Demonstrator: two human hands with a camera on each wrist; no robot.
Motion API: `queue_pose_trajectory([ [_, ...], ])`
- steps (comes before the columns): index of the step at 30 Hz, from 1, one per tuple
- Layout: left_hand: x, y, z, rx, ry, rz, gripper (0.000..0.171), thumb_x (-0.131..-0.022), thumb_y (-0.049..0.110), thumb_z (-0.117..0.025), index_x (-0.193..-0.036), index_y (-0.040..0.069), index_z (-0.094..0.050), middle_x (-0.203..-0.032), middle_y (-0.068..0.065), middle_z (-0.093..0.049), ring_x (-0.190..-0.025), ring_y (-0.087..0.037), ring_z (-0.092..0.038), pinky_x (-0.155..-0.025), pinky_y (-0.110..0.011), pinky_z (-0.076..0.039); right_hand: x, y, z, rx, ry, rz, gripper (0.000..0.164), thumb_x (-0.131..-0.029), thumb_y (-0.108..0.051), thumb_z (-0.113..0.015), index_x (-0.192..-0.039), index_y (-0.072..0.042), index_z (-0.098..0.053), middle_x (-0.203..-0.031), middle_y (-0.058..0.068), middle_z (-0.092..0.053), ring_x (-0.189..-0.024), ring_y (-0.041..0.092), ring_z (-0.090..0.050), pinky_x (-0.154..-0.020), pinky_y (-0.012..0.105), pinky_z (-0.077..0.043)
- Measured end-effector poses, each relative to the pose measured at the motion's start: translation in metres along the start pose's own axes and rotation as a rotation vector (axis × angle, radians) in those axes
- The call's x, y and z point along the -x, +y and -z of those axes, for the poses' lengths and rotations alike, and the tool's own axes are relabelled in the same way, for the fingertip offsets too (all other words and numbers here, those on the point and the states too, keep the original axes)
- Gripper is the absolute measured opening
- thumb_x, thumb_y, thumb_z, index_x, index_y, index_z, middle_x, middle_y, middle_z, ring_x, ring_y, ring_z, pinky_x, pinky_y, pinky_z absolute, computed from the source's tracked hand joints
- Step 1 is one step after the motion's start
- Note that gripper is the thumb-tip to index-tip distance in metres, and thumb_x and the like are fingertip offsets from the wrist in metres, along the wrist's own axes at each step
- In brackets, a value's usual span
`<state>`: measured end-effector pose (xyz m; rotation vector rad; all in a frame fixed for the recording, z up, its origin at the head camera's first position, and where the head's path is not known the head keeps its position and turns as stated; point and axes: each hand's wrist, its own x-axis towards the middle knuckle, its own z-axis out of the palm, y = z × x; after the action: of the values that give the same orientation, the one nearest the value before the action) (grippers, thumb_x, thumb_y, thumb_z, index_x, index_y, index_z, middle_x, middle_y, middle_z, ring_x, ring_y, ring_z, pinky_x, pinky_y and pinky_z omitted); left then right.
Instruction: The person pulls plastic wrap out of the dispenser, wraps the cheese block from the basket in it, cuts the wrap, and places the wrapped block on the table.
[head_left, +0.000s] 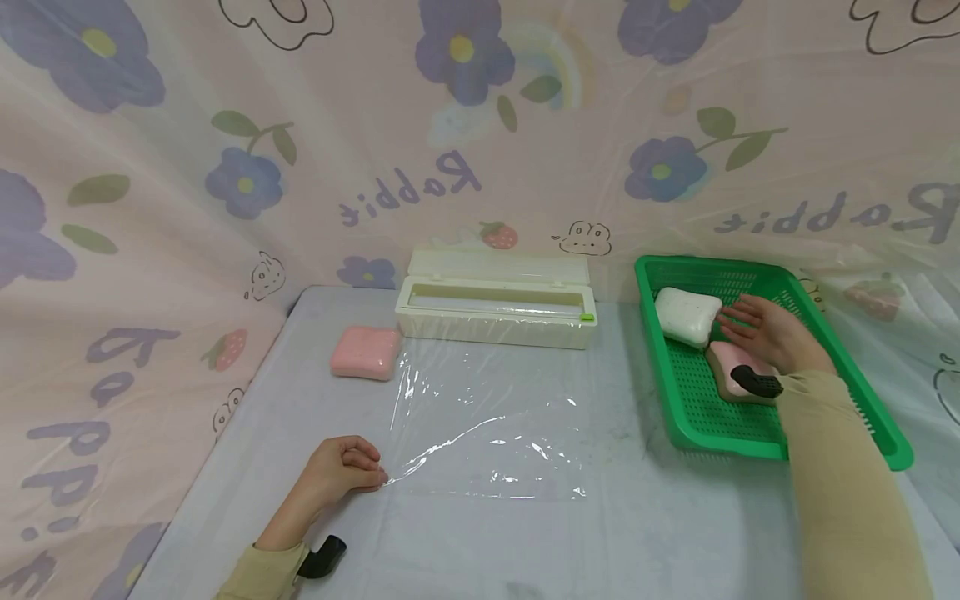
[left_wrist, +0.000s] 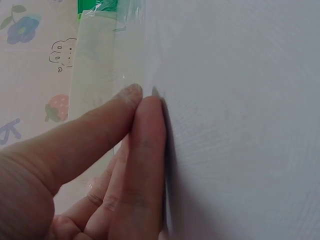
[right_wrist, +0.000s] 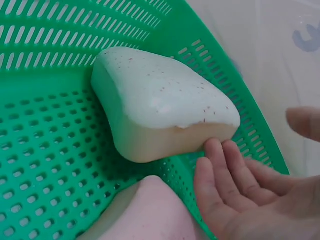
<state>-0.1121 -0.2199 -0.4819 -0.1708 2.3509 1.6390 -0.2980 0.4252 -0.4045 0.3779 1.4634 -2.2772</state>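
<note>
My left hand (head_left: 337, 477) pinches the near left corner of a sheet of clear cling film (head_left: 487, 425) between thumb and index finger. The sheet runs over the table from a white cling film box (head_left: 495, 327), whose lid stands raised at the back. In the right wrist view, fingertips of my right hand (right_wrist: 250, 190) are right at the edge of a white, speckled, puffy square piece shaped like a bun (right_wrist: 165, 100). This piece leans in a green basket (head_left: 682, 425), with a pink one (head_left: 731, 367) beside it, below my right hand.
Another pink puffy square (head_left: 366, 352) lies on the table left of the film box. A patterned sheet (head_left: 525, 167) hangs behind and at the left of the table (head_left: 675, 533). A green slider (head_left: 587, 317) sits at the box's right end.
</note>
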Motion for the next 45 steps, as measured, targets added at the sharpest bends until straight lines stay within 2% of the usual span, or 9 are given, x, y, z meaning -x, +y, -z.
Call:
queue_pose_trajectory([
  [5, 0.000, 0.000, 0.000, 0.020, -0.009, 0.000, 0.032, -0.070, -0.002, -0.082, -0.092, -0.008, -0.060, -0.075, -0.010, -0.068, -0.069, -0.019, -0.066, -0.064, -0.029, -0.058, 0.002, 0.001, -0.001, 0.023, -0.008, -0.038, 0.058, -0.100, -0.025, -0.048, -0.150, -0.029, -0.017, -0.135, 0.003, -0.039, -0.111, 0.010, -0.051, -0.113, 0.027, -0.024],
  [9, 0.001, 0.000, 0.000, 0.024, -0.014, 0.000, 0.032, -0.070, -0.002, -0.082, -0.092, -0.008, -0.060, -0.075, -0.009, -0.068, -0.068, -0.018, -0.066, -0.064, -0.028, -0.058, 0.005, 0.001, -0.002, 0.012, -0.017, -0.047, 0.018, -0.100, -0.017, -0.049, -0.110, -0.013, -0.063, -0.104, 0.003, -0.060, -0.099, 0.014, -0.061, -0.104, 0.025, -0.038],
  [15, 0.002, 0.000, -0.001, 0.006, 0.000, 0.003, 0.032, -0.070, -0.002, -0.082, -0.092, -0.008, -0.060, -0.075, -0.009, -0.068, -0.068, -0.018, -0.066, -0.063, -0.028, -0.058, 0.009, 0.001, -0.004, 0.135, 0.037, -0.053, 0.022, -0.099, -0.017, -0.053, -0.091, -0.019, -0.073, -0.099, -0.004, -0.063, -0.094, 0.007, -0.063, -0.097, 0.023, -0.045],
  [21, 0.004, 0.001, -0.001, -0.001, -0.001, -0.010, 0.032, -0.070, -0.001, -0.083, -0.092, -0.008, -0.060, -0.075, -0.010, -0.068, -0.068, -0.018, -0.066, -0.062, -0.027, -0.057, 0.008, 0.003, -0.012, 0.394, 0.111, -0.033, 0.011, -0.096, -0.030, -0.060, -0.105, -0.030, -0.065, -0.132, -0.004, -0.038, -0.126, 0.012, -0.040, -0.109, 0.026, -0.032],
  [24, 0.004, 0.001, 0.000, -0.005, -0.002, -0.016, 0.032, -0.070, 0.000, -0.083, -0.091, -0.007, -0.060, -0.075, -0.010, -0.068, -0.067, -0.018, -0.066, -0.061, -0.027, -0.057, 0.007, 0.004, -0.017, 0.551, 0.122, -0.022, 0.049, -0.096, -0.038, -0.056, -0.141, -0.026, -0.041, -0.151, 0.001, -0.021, -0.139, 0.020, -0.022, -0.113, 0.031, -0.026],
  [27, 0.004, 0.000, 0.000, -0.015, 0.000, -0.018, 0.033, -0.070, 0.002, -0.084, -0.091, -0.006, -0.060, -0.075, -0.009, -0.069, -0.068, -0.019, -0.066, -0.061, -0.026, -0.056, 0.006, 0.005, -0.024, 0.615, 0.122, -0.009, 0.084, -0.096, -0.039, -0.055, -0.153, -0.010, 0.000, -0.156, 0.012, -0.007, -0.130, 0.018, -0.039, -0.111, 0.035, -0.030],
  [33, 0.003, -0.001, 0.000, -0.011, -0.003, -0.031, 0.032, -0.070, 0.001, -0.083, -0.092, -0.007, -0.060, -0.075, -0.009, -0.068, -0.068, -0.018, -0.066, -0.061, -0.026, -0.056, 0.010, 0.005, -0.030, 0.684, 0.151, 0.045, 0.091, -0.097, -0.036, -0.056, -0.149, 0.002, 0.008, -0.149, 0.024, -0.014, -0.087, -0.001, -0.061, -0.100, 0.034, -0.045],
  [40, 0.004, 0.000, -0.001, 0.020, -0.010, -0.035, 0.031, -0.071, -0.003, -0.081, -0.093, -0.009, -0.060, -0.077, -0.012, -0.068, -0.069, -0.019, -0.065, -0.063, -0.029, -0.058, 0.025, 0.001, -0.033, 0.709, 0.212, 0.153, 0.096, -0.092, -0.043, -0.061, -0.151, 0.001, 0.000, -0.142, 0.013, -0.026, -0.086, -0.005, -0.059, -0.099, 0.033, -0.045],
  [45, 0.002, -0.001, 0.000, 0.005, 0.001, -0.026, 0.031, -0.070, -0.003, -0.081, -0.092, -0.008, -0.060, -0.075, -0.010, -0.067, -0.068, -0.019, -0.065, -0.062, -0.029, -0.058, 0.042, -0.009, -0.038, 0.475, 0.162, 0.208, 0.095, -0.092, -0.031, -0.064, -0.152, -0.004, 0.004, -0.125, 0.000, -0.042, -0.092, 0.001, -0.062, -0.095, 0.028, -0.048],
])
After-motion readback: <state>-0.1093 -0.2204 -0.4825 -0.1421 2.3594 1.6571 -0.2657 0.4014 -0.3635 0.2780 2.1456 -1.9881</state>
